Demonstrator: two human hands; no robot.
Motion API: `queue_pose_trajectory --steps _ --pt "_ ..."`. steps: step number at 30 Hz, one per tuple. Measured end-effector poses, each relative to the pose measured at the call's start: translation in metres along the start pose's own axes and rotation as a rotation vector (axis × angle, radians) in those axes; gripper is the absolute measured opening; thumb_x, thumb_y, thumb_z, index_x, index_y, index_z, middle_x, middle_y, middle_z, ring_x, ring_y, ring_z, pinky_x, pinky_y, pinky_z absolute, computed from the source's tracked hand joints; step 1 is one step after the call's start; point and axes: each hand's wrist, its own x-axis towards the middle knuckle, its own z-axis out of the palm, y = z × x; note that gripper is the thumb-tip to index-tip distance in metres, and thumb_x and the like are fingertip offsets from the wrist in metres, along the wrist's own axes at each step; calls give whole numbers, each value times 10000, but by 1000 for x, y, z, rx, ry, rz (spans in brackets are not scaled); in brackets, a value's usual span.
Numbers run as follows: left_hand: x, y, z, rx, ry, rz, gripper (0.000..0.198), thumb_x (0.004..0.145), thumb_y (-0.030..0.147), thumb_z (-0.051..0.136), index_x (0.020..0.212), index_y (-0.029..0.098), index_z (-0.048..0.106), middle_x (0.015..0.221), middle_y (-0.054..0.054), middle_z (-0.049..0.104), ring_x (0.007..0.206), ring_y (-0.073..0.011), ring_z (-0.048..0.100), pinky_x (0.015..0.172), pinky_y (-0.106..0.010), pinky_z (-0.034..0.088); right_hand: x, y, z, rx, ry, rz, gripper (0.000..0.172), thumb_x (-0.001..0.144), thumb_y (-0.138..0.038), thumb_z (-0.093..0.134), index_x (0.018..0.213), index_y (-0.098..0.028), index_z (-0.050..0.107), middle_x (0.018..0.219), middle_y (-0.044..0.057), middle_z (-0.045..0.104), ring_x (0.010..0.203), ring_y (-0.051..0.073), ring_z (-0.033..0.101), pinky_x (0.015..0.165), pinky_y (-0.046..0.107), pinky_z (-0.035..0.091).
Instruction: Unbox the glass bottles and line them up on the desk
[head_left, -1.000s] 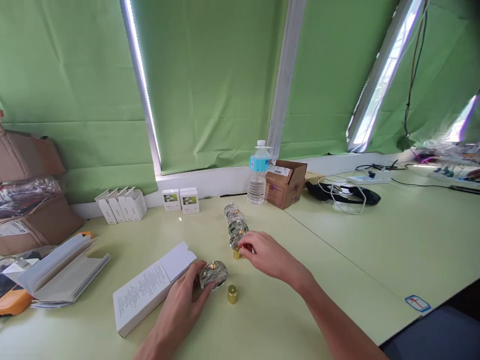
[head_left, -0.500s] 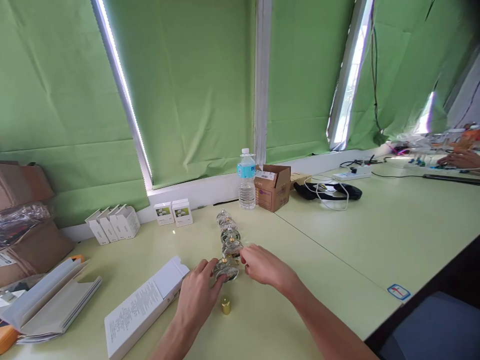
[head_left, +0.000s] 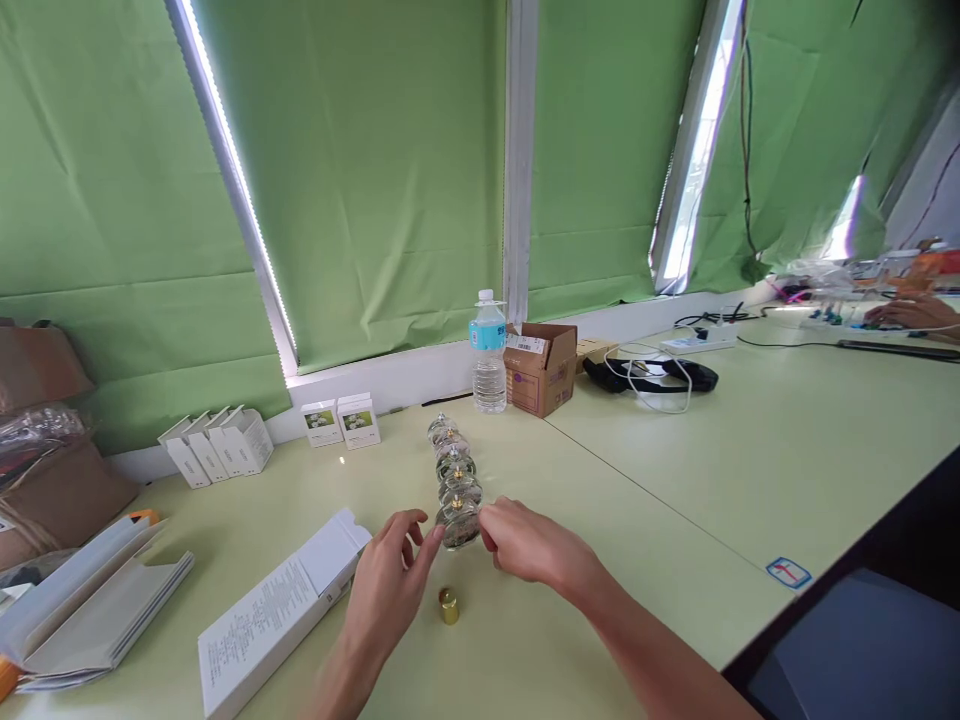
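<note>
Several glass perfume bottles (head_left: 451,470) with gold fittings stand in a tight line on the pale green table (head_left: 600,600). The nearest bottle (head_left: 458,524) sits at the line's near end, between my hands. The fingertips of my left hand (head_left: 390,580) touch its left side with the fingers apart. My right hand (head_left: 529,545) rests against its right side, and I cannot tell whether it grips. A gold bottle cap (head_left: 448,606) stands just below the hands. A white printed carton (head_left: 274,620) lies to the left of my left hand.
A water bottle (head_left: 489,365) and a cardboard box (head_left: 541,370) stand at the back. White cartons (head_left: 340,422) line the wall. A black strap with white cable (head_left: 651,375) lies on the right, beyond which a co-worker's hand (head_left: 911,313) shows. Flattened packaging (head_left: 97,610) lies at left.
The bottle from my left hand has moved up against the line's near end. My hands have closed in on it from both sides. The second gold cap no longer shows. The view has swung slightly.
</note>
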Motion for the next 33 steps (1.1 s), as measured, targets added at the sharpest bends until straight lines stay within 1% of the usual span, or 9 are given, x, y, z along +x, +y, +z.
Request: queue_pose_trajectory --steps 4,8,10,13,18,23,26,30,33 --pt "-10 5 -21 45 -233 62 374 829 575 529 984 252 632 747 26 623 613 -147 552 566 -236 386 -3 0 8 27 18 -48 279 701 60 471 785 -196 543 908 49 584 815 204 572 546 248 289" --pt "-15 2 -19 111 -345 100 276 718 400 691 962 283 635 817 43 637 656 -143 567 570 -222 367 0 -4 18 -103 26 -106 297 706 81 437 805 -178 543 896 59 582 817 201 562 543 257 266" --pt "-16 -1 -11 114 -333 107 116 765 270 609 880 264 624 805 41 638 657 -135 561 574 -218 360 2 -8 22 -176 35 -120 298 707 88 427 794 -169 550 872 64 584 798 201 560 541 262 263" --pt "-16 -4 1 92 -313 114 103 795 192 522 848 247 592 783 35 639 655 -136 556 574 -216 353 3 -13 23 -196 45 -144 243 757 46 450 798 -163 565 882 75 594 794 203 565 541 264 269" --pt "-15 -3 12 129 -234 96 199 831 229 530 1024 260 565 876 21 644 642 -135 560 569 -222 333 1 -10 15 -207 81 -132 105 794 -63 536 779 -156 582 834 83 602 772 219 574 545 268 265" --pt "-12 -3 16 240 -189 67 48 838 276 569 846 229 564 815 19 638 594 -131 541 526 -226 277 2 -6 11 -161 7 -153 181 698 -9 534 634 -174 575 671 25 569 653 165 543 526 258 233" --pt "-10 -4 20 260 -179 69 74 844 276 579 800 221 557 785 22 642 594 -130 548 523 -225 268 3 -6 12 -171 -34 -161 206 661 7 530 585 -177 583 620 11 541 595 143 514 509 270 195" --pt "-8 -7 28 289 -149 86 108 881 287 543 801 218 568 801 13 657 617 -135 574 526 -223 271 6 -5 13 -168 11 -135 173 682 -27 550 626 -176 617 589 2 525 557 136 486 503 273 185" --pt "-9 -7 28 323 -141 114 131 898 299 522 812 221 583 810 7 665 629 -142 593 522 -227 273 7 -2 12 -104 -5 -220 193 668 -13 532 587 -176 598 551 -10 521 545 126 476 509 259 219"
